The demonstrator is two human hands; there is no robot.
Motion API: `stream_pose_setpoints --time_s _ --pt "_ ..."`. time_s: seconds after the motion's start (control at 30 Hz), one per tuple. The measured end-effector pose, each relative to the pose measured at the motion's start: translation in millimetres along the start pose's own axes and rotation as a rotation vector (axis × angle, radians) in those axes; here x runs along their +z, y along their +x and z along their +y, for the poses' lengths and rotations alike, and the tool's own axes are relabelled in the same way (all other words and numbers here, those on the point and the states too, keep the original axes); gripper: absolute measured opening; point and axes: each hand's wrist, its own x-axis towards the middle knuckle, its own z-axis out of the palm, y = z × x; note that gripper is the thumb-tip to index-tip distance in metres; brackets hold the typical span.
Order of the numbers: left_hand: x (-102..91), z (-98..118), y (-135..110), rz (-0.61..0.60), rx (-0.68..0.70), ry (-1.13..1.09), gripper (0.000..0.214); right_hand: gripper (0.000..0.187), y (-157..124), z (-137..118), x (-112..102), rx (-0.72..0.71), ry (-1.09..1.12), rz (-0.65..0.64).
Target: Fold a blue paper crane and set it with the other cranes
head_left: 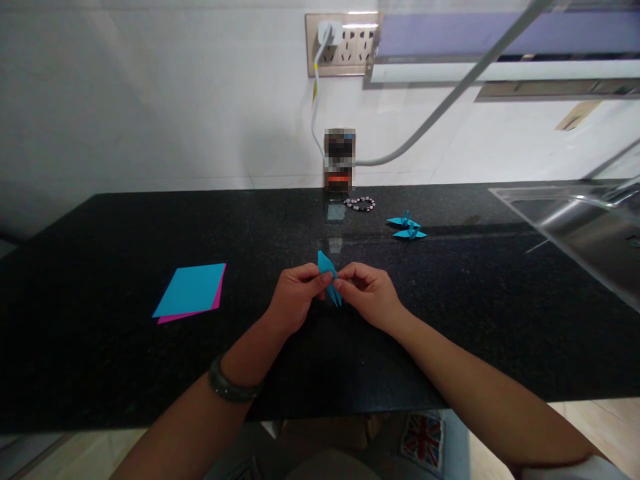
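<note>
Left hand (299,293) and right hand (367,292) meet over black counter (100,267), fingertips pinched on folded blue paper (329,277) between them; long axis runs up-left to down-right, both hands equally near. Finished paper crane (407,227) beyond right hand.

Black counter (100,360) bears paper sheets (190,292), crane (407,227), bracelet (360,203).
</note>
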Motion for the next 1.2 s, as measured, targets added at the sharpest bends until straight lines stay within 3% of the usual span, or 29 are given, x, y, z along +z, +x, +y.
stream_pose_setpoints --time_s 0.3,0.5,0.73,1.0,1.2 --pt "1.0 -0.8 1.5 -0.009 0.088 0.045 0.017 0.019 1.9 1.1 0.3 0.045 -0.017 -0.112" --pt "-1.1 1.6 1.1 -0.072 0.041 0.046 0.009 0.016 1.5 3.1 -3.0 -0.025 -0.082 -0.121" --pt "-2.5 4.2 0.8 -0.039 0.092 0.155 0.012 0.015 1.1 5.6 -2.9 -0.078 -0.1 -0.139" --pt "-4.7 6.9 1.6 -0.004 0.132 0.115 0.017 0.018 0.4 6.7 -2.3 -0.077 -0.138 -0.135" --pt "-4.2 4.9 1.0 0.006 0.086 0.057 0.019 0.017 0.1 5.2 -3.8 -0.063 -0.132 -0.167"
